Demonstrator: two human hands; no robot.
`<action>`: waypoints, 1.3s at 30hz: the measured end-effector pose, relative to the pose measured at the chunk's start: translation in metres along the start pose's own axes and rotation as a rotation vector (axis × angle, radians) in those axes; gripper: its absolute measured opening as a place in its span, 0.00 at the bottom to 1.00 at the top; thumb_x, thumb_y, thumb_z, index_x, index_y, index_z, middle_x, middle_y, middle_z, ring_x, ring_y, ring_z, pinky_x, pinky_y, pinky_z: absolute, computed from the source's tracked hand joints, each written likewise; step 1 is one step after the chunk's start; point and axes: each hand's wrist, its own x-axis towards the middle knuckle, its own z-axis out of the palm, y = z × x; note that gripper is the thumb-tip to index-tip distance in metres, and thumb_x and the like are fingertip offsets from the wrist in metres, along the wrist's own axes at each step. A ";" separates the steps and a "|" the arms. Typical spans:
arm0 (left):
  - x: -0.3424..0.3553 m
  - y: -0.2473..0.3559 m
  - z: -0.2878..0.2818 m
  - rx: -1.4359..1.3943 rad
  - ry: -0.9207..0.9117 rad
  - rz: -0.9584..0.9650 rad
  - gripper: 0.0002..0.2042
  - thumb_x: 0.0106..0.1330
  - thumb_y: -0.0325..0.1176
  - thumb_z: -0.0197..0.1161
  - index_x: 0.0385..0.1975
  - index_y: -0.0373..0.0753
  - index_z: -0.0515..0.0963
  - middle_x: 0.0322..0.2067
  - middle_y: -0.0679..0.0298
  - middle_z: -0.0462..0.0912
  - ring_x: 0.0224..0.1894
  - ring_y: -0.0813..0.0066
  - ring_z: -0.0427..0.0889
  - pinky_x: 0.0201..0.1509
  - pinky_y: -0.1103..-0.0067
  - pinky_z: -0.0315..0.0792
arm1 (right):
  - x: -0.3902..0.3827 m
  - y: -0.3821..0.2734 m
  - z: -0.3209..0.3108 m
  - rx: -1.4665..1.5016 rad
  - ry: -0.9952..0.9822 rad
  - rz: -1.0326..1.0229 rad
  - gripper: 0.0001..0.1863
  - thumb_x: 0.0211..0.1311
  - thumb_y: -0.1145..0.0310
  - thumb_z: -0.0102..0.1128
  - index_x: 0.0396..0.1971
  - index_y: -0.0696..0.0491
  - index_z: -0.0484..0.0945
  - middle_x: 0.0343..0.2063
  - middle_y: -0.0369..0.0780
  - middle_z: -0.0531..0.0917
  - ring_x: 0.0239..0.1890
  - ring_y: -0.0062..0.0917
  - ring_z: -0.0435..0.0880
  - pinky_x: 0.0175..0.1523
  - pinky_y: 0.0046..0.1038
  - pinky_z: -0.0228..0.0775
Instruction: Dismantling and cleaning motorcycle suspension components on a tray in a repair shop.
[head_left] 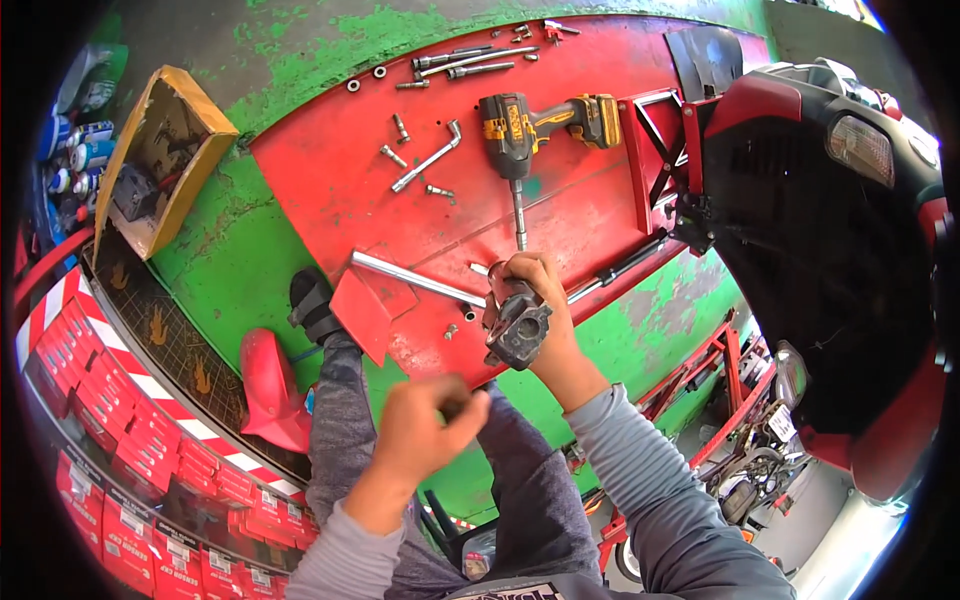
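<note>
My right hand [545, 300] grips a grimy dark metal part [520, 325] with a round bore, over the red bench's near edge. My left hand [430, 430] is below and left of it, fingers curled, blurred at the tips; anything inside is unclear. A long chrome bar [405, 275] lies behind the part on the red bench [310, 170]. Farther back, a yellow-black impact driver [545, 130] with a long socket extension rests among bolts [392, 152], an L-shaped wrench [425, 160] and several long sockets [470, 65].
A scooter [800, 230] with black and red panels fills the right, beside a red frame [645, 160]. At left are a cardboard box [205, 120], spray cans [92, 155], red packaged boxes [140, 430] and a loose red panel [270, 390]. My legs show below.
</note>
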 end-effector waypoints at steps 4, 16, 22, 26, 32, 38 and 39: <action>-0.001 0.075 -0.038 0.162 0.249 0.403 0.14 0.52 0.34 0.70 0.37 0.36 0.78 0.29 0.58 0.77 0.32 0.66 0.79 0.36 0.73 0.72 | -0.003 -0.013 0.003 -0.036 -0.002 -0.007 0.24 0.43 0.79 0.69 0.43 0.53 0.71 0.41 0.44 0.73 0.41 0.37 0.78 0.44 0.33 0.73; -0.004 0.110 -0.022 0.626 0.114 0.325 0.27 0.51 0.38 0.72 0.50 0.35 0.74 0.46 0.55 0.74 0.47 0.54 0.77 0.50 0.64 0.71 | -0.015 -0.016 0.005 0.029 0.069 -0.002 0.26 0.38 0.80 0.70 0.43 0.53 0.72 0.41 0.45 0.72 0.43 0.41 0.77 0.46 0.35 0.72; -0.005 0.113 -0.019 0.587 0.093 0.303 0.23 0.51 0.35 0.72 0.46 0.34 0.75 0.43 0.53 0.75 0.44 0.55 0.78 0.48 0.66 0.73 | -0.018 -0.013 0.002 0.028 0.063 -0.020 0.28 0.36 0.81 0.71 0.42 0.52 0.73 0.42 0.46 0.73 0.45 0.43 0.77 0.46 0.37 0.73; -0.007 0.104 -0.025 0.375 0.259 0.273 0.17 0.53 0.30 0.71 0.40 0.33 0.76 0.38 0.56 0.78 0.39 0.63 0.80 0.44 0.72 0.74 | -0.023 -0.012 0.002 -0.018 0.038 -0.091 0.24 0.41 0.81 0.69 0.43 0.55 0.72 0.39 0.45 0.74 0.42 0.37 0.77 0.47 0.32 0.71; -0.015 0.063 -0.034 0.170 0.422 0.040 0.07 0.55 0.23 0.69 0.31 0.31 0.78 0.28 0.63 0.82 0.32 0.79 0.80 0.38 0.81 0.73 | -0.018 -0.003 -0.006 0.068 0.094 -0.068 0.23 0.42 0.83 0.67 0.42 0.55 0.72 0.38 0.42 0.74 0.41 0.34 0.78 0.47 0.29 0.71; -0.018 0.046 -0.026 0.090 0.406 -0.041 0.03 0.56 0.22 0.69 0.28 0.30 0.82 0.24 0.65 0.82 0.29 0.82 0.79 0.35 0.84 0.72 | -0.018 0.004 -0.008 0.063 0.139 -0.062 0.23 0.42 0.84 0.66 0.41 0.54 0.72 0.38 0.41 0.74 0.40 0.31 0.77 0.47 0.28 0.71; -0.018 0.045 -0.024 0.075 0.394 -0.056 0.04 0.56 0.22 0.69 0.28 0.30 0.82 0.24 0.65 0.82 0.29 0.82 0.79 0.35 0.84 0.72 | -0.018 0.004 -0.008 0.053 0.145 -0.069 0.22 0.42 0.84 0.66 0.41 0.54 0.72 0.38 0.41 0.74 0.40 0.31 0.77 0.46 0.28 0.71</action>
